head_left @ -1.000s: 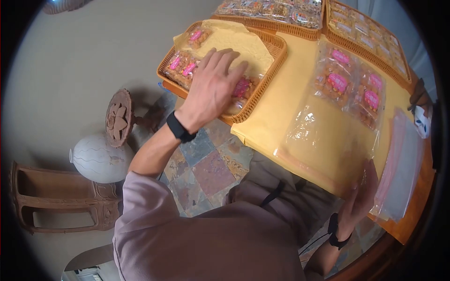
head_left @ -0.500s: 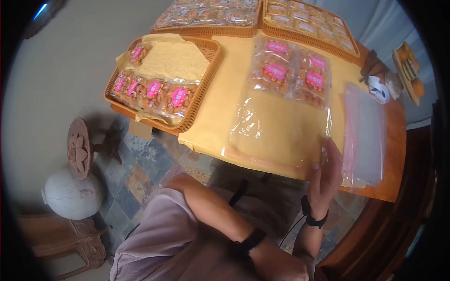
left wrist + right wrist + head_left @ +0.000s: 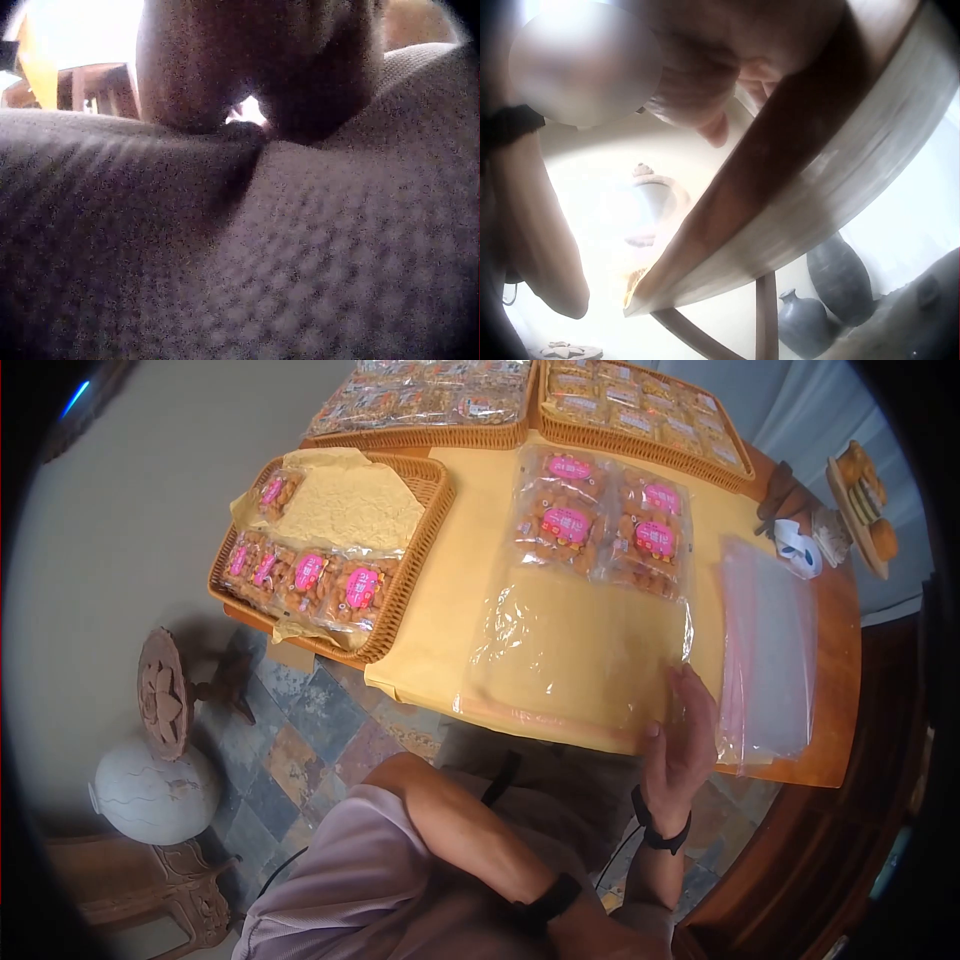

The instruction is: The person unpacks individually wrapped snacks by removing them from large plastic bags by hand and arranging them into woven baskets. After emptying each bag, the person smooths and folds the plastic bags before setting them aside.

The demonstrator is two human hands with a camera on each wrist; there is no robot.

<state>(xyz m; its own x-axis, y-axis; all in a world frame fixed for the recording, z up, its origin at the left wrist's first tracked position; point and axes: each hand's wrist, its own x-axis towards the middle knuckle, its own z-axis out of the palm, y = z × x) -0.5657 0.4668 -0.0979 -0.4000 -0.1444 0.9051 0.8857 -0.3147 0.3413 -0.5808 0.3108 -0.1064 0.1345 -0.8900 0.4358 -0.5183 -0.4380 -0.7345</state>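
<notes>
Clear bag [image 3: 580, 645]: glossy, wrinkled, flat on the table [image 3: 840, 670].
Packets [image 3: 566, 525]: brown pieces, pink oval labels, inside its far end.
Right hand [image 3: 683, 745]: beside its near edge, thumb and fingers apart.
Left hand [image 3: 610, 938]: fingers, cannot tell.

A plain grey-beige wall [image 3: 210, 490] fills the left side, with a bright strip light [image 3: 76, 398] high in the corner. The floor [image 3: 300, 730] is laid with slate tiles in blue-grey, rust and tan. By the wall stand a carved stand [image 3: 163, 695], a pale round jar [image 3: 157, 790] and a carved brown chair [image 3: 110, 875]. A whitish curtain [image 3: 795, 410] hangs behind the worktop [image 3: 843, 660]; dark vases [image 3: 840, 281] show beneath its edge.
</notes>
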